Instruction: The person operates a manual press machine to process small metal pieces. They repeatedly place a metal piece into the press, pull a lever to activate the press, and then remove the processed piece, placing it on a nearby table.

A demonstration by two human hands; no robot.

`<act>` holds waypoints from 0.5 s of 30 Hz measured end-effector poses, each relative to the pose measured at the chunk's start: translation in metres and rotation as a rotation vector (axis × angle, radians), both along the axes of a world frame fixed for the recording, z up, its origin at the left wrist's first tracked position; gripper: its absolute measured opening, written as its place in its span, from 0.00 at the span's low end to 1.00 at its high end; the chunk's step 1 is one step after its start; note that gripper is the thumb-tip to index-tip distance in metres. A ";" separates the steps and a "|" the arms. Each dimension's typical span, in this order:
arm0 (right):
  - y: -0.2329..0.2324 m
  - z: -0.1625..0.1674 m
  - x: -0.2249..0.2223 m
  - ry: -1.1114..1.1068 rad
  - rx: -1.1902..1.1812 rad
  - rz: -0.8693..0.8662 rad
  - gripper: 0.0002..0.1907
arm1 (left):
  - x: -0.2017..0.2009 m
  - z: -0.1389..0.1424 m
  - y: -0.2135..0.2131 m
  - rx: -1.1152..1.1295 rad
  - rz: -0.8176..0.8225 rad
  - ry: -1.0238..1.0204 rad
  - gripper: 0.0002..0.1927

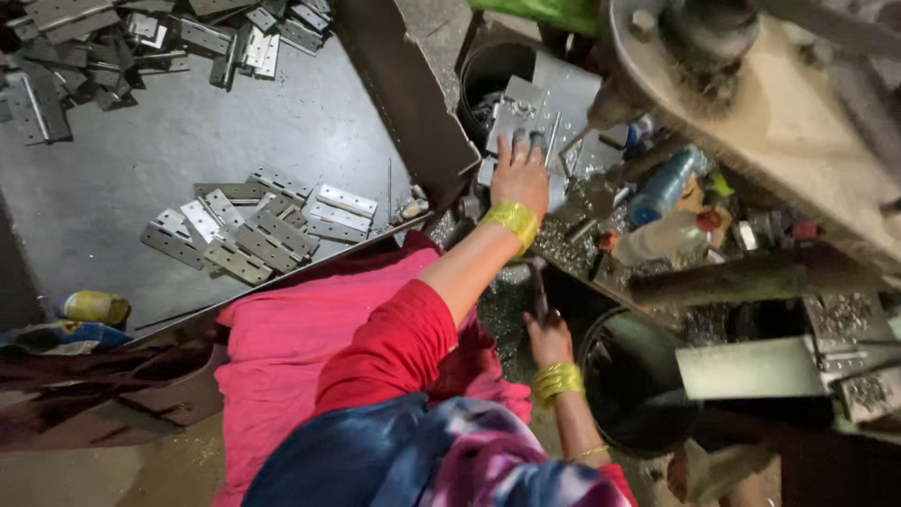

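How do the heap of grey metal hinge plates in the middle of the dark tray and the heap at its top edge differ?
The middle heap of hinge plates lies nearer the left hand; the top-edge heap lies far from it. The middle heap is smaller and spread mostly flat; the top-edge heap is larger, piled and tangled. Both are grey perforated metal plates on the same dark tray.

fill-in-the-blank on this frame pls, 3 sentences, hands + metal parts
1. The left hand presses a grey metal plate under the machine's ____.
2. The right hand grips a dark ____ that stands beside the black bucket.
3. Both wrists wear ____ bangles.

Missing words: drill bit; lever; yellow
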State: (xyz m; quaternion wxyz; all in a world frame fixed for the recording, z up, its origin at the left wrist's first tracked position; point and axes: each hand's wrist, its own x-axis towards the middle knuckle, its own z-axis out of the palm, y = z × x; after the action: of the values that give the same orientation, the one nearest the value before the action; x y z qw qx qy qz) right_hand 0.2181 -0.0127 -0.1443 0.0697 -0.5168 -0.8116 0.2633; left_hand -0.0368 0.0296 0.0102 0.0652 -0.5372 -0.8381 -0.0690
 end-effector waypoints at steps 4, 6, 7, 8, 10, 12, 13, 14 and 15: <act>0.008 -0.001 0.012 -0.108 -0.232 -0.047 0.27 | -0.008 0.009 0.011 -0.165 -0.026 -0.097 0.26; 0.009 -0.010 0.017 0.082 -0.021 0.015 0.25 | -0.011 0.022 0.024 -0.278 0.022 -0.062 0.28; 0.007 -0.017 0.017 0.184 0.091 0.058 0.24 | -0.012 0.027 0.028 -0.264 0.016 -0.061 0.28; 0.006 -0.023 0.019 0.144 0.138 0.049 0.24 | -0.011 0.030 0.029 -0.251 0.008 -0.067 0.28; 0.002 -0.036 0.017 0.060 0.230 0.068 0.25 | -0.008 0.027 0.017 -0.085 0.016 -0.130 0.26; 0.000 -0.045 0.016 0.009 -0.036 -0.050 0.26 | -0.009 0.009 -0.017 0.187 0.023 -0.193 0.22; -0.001 -0.042 0.014 -0.035 -0.155 -0.109 0.27 | -0.006 -0.005 -0.040 0.368 -0.061 -0.257 0.22; 0.002 -0.048 0.016 -0.059 -0.079 -0.061 0.27 | -0.016 -0.024 -0.073 0.545 -0.135 -0.294 0.21; 0.005 -0.048 0.017 -0.081 -0.005 -0.021 0.28 | -0.027 -0.042 -0.105 0.641 -0.167 -0.331 0.15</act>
State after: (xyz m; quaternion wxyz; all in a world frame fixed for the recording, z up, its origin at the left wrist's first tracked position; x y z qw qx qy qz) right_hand 0.2355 -0.0076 -0.1920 0.0384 -0.5359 -0.8075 0.2436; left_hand -0.0635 -0.0751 -0.0320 0.0877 -0.5377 -0.7263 -0.4192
